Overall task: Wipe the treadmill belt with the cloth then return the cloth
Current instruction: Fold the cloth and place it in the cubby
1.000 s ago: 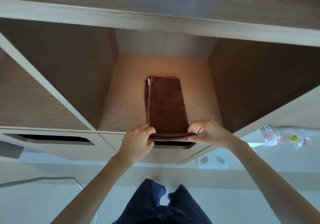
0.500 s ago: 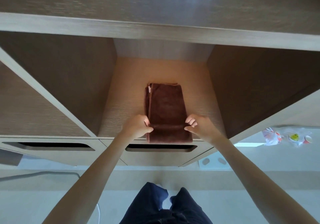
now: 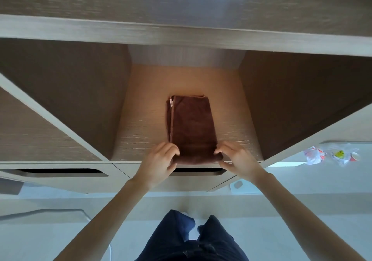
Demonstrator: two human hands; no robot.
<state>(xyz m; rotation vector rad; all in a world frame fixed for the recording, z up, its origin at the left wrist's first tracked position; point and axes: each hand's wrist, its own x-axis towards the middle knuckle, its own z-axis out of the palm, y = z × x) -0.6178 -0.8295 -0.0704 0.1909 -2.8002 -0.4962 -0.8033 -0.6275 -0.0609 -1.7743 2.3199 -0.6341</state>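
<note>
Cloth point(image 3: 192, 127) in middle shelf compartment point(image 3: 145, 107)

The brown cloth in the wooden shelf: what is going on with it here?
A person stands before a wooden shelf and holds a folded brown cloth with both bare hands. The left grip pinches its near left corner, and the right grip pinches its near right corner. The cloth lies on the floor of the middle compartment, with its near end at the front edge. No treadmill is in view.
</note>
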